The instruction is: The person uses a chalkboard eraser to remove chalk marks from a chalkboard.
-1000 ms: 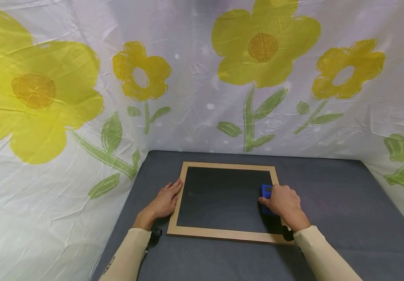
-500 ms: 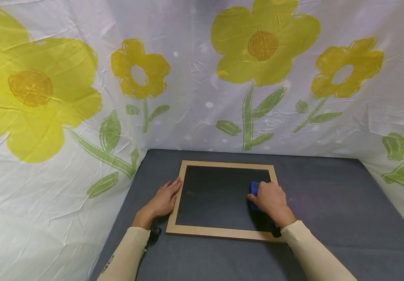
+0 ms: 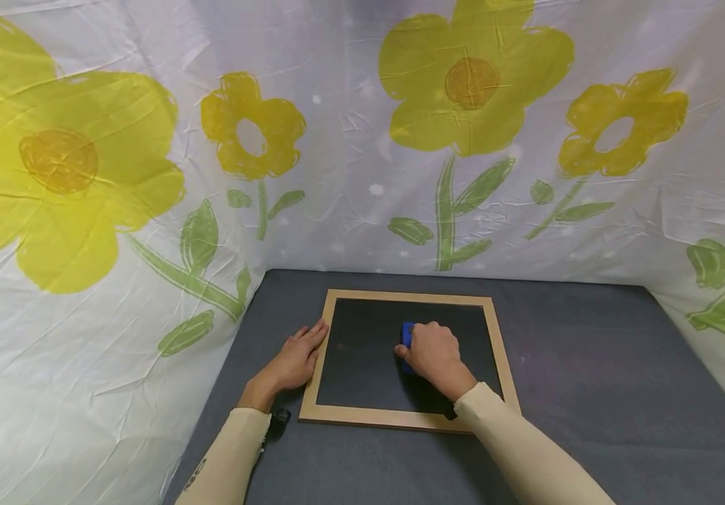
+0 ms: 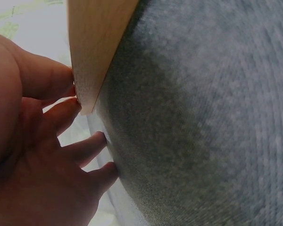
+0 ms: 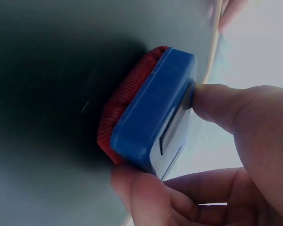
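Observation:
A chalkboard (image 3: 362, 351) with a pale wooden frame (image 3: 394, 419) lies flat on the dark table in the head view. My right hand (image 3: 435, 351) grips a chalkboard eraser (image 3: 407, 335) near the middle of the board. In the right wrist view, this eraser (image 5: 153, 108) has a blue plastic back and a red ribbed pad that faces the black surface. Thumb and fingers hold it from opposite sides. My left hand (image 3: 293, 359) lies at the board's left edge. Up close, some fingertips touch the wooden frame (image 4: 96, 47), while others of that hand (image 4: 52, 141) reach the tablecloth.
A dark grey cloth (image 3: 590, 365) covers the table. White fabric walls (image 3: 350, 140) printed with yellow flowers rise behind it and at both sides. A small black device (image 3: 280, 416) shows beneath the left wrist.
My right hand has slid the eraser leftward across the board, from its right edge to near the middle. My left hand has stayed at the left edge, and the board looks still.

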A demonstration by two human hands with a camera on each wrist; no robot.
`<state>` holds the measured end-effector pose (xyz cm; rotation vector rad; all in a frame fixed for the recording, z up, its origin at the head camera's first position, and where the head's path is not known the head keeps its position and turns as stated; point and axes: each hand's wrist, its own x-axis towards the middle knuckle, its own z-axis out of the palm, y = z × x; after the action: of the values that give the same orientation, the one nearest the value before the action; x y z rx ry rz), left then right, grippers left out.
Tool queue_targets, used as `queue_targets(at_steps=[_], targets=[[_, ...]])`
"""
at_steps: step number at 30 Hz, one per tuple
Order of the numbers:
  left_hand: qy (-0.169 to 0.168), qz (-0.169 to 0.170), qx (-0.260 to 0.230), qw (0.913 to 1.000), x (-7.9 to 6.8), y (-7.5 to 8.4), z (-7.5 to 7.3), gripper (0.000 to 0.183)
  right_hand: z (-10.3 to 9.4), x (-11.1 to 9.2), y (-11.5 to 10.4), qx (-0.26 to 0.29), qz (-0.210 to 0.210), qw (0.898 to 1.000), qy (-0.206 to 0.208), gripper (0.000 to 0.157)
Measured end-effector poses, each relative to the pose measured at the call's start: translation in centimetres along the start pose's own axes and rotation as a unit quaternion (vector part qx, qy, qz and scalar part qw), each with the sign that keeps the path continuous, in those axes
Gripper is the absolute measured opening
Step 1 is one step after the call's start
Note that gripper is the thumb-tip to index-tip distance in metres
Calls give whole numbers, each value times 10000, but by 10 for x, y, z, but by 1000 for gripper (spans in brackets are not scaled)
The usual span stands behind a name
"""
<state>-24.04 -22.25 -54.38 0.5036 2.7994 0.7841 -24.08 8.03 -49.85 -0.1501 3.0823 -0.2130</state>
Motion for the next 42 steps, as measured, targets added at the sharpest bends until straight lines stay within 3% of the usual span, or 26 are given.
queue_targets(at_steps=[14, 21, 32, 42], targets=[[27, -11, 18, 10000, 0, -2, 1, 62, 15, 12, -61, 42, -495, 9986, 170, 56], [127, 97, 6, 9999, 0, -2, 1, 61, 19, 17, -80, 59, -692, 9975, 131, 65], [183, 198, 0, 9996, 0, -3, 1, 60, 17, 26, -90, 101, -859, 9956, -359, 67], [148, 172, -40, 9997, -2, -3, 1, 60, 11, 24, -86, -124, -1487, 9871, -582, 66]])
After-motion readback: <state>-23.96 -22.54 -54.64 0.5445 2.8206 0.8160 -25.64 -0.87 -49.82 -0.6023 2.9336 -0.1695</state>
